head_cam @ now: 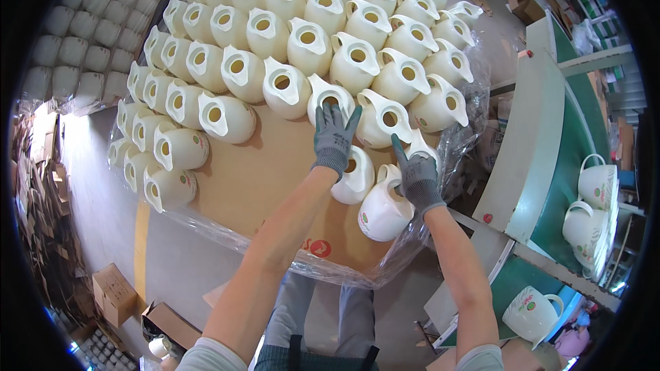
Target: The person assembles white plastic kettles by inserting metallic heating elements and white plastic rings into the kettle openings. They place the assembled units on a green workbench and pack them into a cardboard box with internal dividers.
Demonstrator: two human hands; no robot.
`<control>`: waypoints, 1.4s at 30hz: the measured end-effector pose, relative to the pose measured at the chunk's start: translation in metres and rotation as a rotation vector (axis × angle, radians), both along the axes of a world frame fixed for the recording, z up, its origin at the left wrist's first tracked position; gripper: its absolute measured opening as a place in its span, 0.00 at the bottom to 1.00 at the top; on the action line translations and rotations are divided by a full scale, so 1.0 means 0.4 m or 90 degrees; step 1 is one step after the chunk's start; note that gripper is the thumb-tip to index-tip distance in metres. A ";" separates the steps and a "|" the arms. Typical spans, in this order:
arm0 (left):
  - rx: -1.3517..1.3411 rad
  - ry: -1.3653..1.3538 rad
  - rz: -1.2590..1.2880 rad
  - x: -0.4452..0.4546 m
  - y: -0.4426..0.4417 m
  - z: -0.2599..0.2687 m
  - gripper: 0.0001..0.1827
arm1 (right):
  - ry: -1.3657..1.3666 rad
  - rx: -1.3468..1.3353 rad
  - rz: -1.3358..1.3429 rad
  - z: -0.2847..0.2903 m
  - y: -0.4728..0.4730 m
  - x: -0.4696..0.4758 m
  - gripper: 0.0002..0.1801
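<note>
Rows of cream plastic jug bodies, with spouts, handles and round top openings, stand on a cardboard sheet. My left hand, in a grey-green glove, rests its fingers on the rim of a jug body near the front row. My right hand, gloved alike, lies over a jug body at the right edge, its index finger extended against the neighbouring jug body. Whether the right fingers grip anything is hidden. Two more jug bodies, one upright and one tilted, stand between and below my hands.
Clear plastic wrap hangs round the stack's edge. To the right runs a green conveyor belt with a pale side rail, carrying several printed jug bodies. Wrapped jugs and flattened cardboard are at left; cartons sit on the floor.
</note>
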State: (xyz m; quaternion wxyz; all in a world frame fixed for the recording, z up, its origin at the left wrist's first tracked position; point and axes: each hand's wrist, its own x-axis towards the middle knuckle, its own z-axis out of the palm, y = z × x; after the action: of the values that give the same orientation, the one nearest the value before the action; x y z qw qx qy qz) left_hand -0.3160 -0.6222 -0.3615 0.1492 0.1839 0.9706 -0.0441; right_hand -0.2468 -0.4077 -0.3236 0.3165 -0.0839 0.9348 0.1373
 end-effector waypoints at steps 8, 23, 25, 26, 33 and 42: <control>0.125 -0.048 -0.138 0.137 -0.111 0.049 0.68 | -0.074 0.008 -0.035 0.025 -0.049 -0.139 0.79; -0.088 -0.260 0.134 -0.217 -0.363 0.064 0.70 | -0.030 -0.085 -0.232 -0.044 -0.059 -0.146 0.70; -0.098 -0.309 0.147 -0.287 -0.373 -0.019 0.69 | 0.038 -0.101 -0.255 -0.055 -0.046 -0.098 0.67; -0.084 -0.329 0.139 -0.303 -0.386 -0.058 0.68 | 0.079 -0.121 -0.253 -0.062 -0.043 -0.070 0.66; 0.108 -0.227 0.095 -0.155 -0.414 -0.066 0.71 | 0.097 -0.054 -0.316 -0.033 -0.096 0.061 0.39; 0.188 -0.085 0.184 0.293 -0.438 0.687 0.61 | 0.202 -0.193 -0.237 0.676 -0.111 0.467 0.40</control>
State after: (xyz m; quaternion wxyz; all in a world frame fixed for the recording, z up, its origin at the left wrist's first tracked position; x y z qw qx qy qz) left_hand -0.1986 -0.7976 -0.0866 0.1890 0.0650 0.9708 0.1326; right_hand -0.0598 -0.4520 -0.0530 0.1697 0.0649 0.9819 -0.0531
